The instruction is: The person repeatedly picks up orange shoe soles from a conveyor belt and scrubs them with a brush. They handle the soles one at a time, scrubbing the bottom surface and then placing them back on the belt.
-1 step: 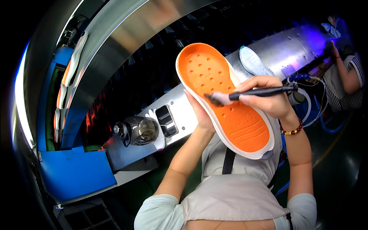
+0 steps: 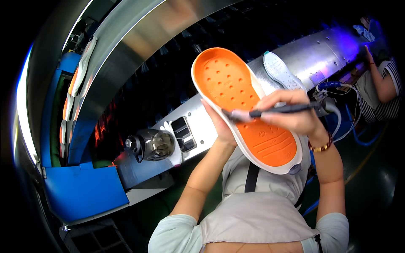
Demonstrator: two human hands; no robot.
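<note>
A shoe sole (image 2: 270, 145) with an orange, dimpled inner face and a raised white rim is tilted up in front of me. My left hand (image 2: 220, 126) grips it by its left edge, with the fingers hidden behind it. In my right hand (image 2: 291, 111) is a brush (image 2: 278, 110) with a dark handle, held between thumb and fingers. Its pale, dark-tipped bristles are blurred and lie across the sole's middle, close to the left rim.
A metal bench runs behind the sole, carrying a pale sole (image 2: 280, 69) and a dark see-through jar (image 2: 156, 144) beside a rectangular cut-out (image 2: 183, 133). Soles (image 2: 80, 71) sit on the curved machine at left, above a blue panel (image 2: 86, 189). Another person's arm (image 2: 379, 82) shows far right.
My right hand and the brush have shifted left, bringing the bristles nearer the sole's left rim. The sole has moved very slightly left in my left hand.
</note>
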